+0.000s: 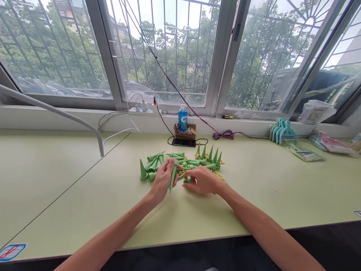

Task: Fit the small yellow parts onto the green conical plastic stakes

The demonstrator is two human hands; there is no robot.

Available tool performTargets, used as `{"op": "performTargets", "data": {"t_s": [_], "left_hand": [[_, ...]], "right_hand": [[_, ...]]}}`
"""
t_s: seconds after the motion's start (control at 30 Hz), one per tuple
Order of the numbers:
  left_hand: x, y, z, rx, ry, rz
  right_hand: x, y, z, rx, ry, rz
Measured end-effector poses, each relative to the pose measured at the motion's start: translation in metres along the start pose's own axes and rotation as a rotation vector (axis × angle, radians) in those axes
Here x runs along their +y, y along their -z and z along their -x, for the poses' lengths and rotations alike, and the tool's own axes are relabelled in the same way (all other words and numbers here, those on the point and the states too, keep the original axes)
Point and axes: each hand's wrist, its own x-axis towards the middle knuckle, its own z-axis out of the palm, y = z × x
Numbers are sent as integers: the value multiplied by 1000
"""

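My left hand (165,177) is closed around a green plastic watering spike (173,177), its pointed end hanging down and its ribbed collar at the top. Just to the right, my right hand (201,180) curves low over the table, thumb and fingers on either side of another green spike's collar end (187,181); the rest of that piece is hidden by the hand. Behind both hands lies a loose pile of green spikes (158,162), some with hollow ends showing. Several spikes stand upright in a row (215,156) at the right, with small yellow valve pieces (207,156) beside them.
A phone (184,142) with a cable lies behind the pile, before a small cardboard box (191,131) and a blue liquid bottle (182,119). Teal plastic clips (283,131) and packaged items (306,152) sit at the right. A white cable (93,130) crosses the left.
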Motion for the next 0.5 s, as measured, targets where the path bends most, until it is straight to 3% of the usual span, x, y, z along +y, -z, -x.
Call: {"op": "performTargets", "data": {"t_s": [0.5], "left_hand": [[-1, 0, 2, -39, 102, -38]], "right_hand": [[9, -1, -2, 39, 30, -19]]}}
